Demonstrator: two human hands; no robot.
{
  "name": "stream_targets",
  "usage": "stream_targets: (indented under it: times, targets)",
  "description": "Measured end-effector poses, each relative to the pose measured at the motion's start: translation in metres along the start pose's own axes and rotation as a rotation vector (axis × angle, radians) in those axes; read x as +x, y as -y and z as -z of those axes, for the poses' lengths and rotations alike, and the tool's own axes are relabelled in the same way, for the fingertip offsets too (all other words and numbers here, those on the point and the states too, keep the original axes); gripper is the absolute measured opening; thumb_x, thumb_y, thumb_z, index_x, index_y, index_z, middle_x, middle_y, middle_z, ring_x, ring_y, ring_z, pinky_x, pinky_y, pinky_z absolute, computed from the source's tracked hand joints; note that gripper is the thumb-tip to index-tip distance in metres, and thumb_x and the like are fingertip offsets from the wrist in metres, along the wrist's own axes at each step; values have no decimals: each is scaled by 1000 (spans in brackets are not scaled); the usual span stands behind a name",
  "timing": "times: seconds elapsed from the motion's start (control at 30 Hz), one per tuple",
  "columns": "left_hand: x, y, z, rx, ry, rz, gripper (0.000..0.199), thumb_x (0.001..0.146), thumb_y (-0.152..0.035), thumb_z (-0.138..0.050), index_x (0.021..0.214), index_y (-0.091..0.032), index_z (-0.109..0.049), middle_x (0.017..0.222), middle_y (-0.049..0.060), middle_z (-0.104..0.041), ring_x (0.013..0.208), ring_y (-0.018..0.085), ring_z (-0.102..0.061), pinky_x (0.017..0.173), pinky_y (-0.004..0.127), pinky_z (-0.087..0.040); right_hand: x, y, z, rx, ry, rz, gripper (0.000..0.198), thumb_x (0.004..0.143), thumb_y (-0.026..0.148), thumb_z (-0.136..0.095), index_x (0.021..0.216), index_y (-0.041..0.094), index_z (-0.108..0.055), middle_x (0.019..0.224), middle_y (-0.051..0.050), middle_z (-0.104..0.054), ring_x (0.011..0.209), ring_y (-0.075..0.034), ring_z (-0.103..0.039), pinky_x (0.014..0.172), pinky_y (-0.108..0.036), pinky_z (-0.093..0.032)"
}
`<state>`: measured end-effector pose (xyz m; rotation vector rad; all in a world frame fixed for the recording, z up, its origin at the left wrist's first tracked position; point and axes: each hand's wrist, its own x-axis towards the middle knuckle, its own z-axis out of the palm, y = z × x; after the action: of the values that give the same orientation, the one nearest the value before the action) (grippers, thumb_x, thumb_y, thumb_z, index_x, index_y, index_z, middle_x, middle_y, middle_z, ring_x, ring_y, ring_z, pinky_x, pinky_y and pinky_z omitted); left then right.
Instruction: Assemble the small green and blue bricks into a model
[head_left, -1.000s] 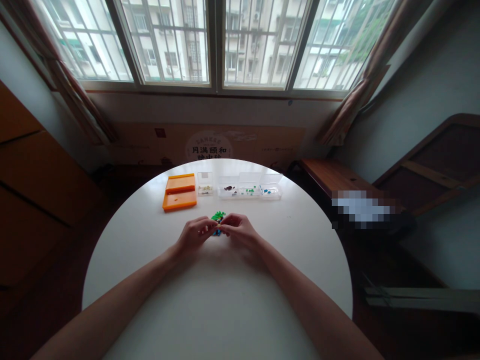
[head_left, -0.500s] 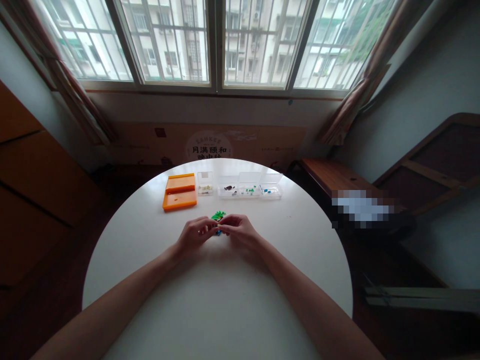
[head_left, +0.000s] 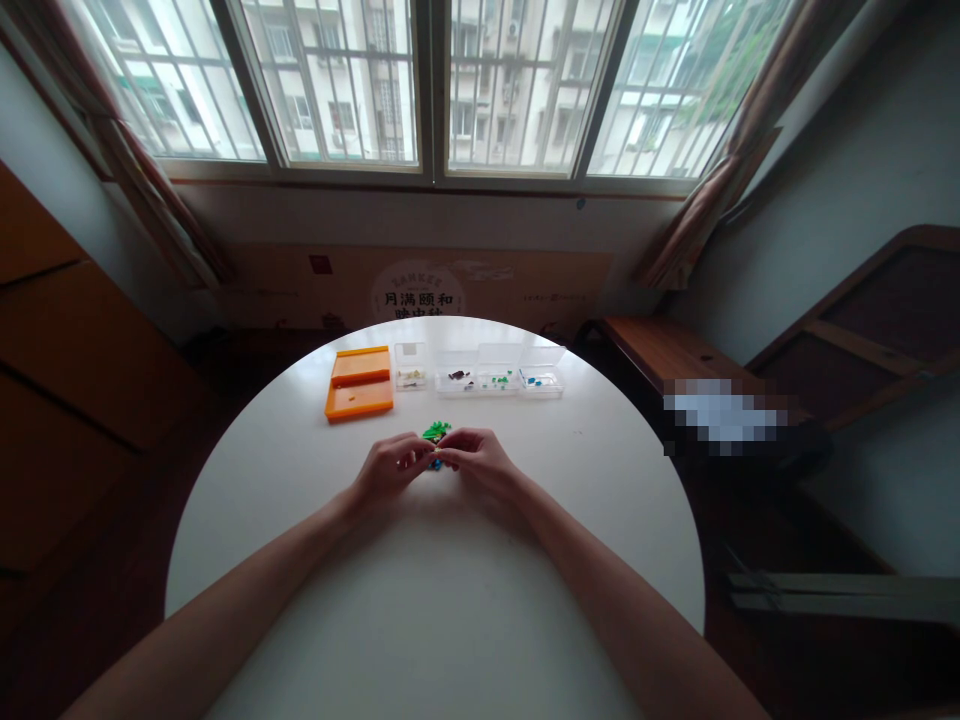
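Both hands pinch a small brick model over the table.

The left hand (head_left: 391,468) and right hand (head_left: 480,462) meet fingertip to fingertip, fingers pressed together on the model (head_left: 436,438), whose green top shows just above the fingers and a blue bit below. It sits between the hands, near the middle of the white table (head_left: 450,600), with the orange trays (head_left: 360,385) and clear boxes (head_left: 487,370) beyond. Compared with half a second ago, hands and model have barely shifted.

surface: round white table (head_left: 450,600) | on it: orange tray (head_left: 360,383), clear parts boxes (head_left: 487,370)
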<state>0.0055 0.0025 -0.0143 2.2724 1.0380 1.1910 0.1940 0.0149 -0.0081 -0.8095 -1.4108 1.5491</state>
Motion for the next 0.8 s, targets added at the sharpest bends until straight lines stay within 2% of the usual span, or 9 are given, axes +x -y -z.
stream_targets:
  times: [0.5,0.8]
  targets:
    - [0,1,-1,-5,1,-8,16,84,-28,-58,83,-14,-66,65,1,-59,51,6,-48,49,17,-40,1,-3,1,8,12,21,27,63,34,-76,78,13,-69,63,-2,-64,54,-10,-53,53,-24,-41]
    - [0,-1,0,1,25,-20,14,84,-25,-58,81,-14,-67,66,1,-59,51,6,-48,49,16,-39,4,-9,1,12,5,24,29,64,39,-74,73,12,-67,58,-1,-63,50,-9,-51,50,-23,-40]
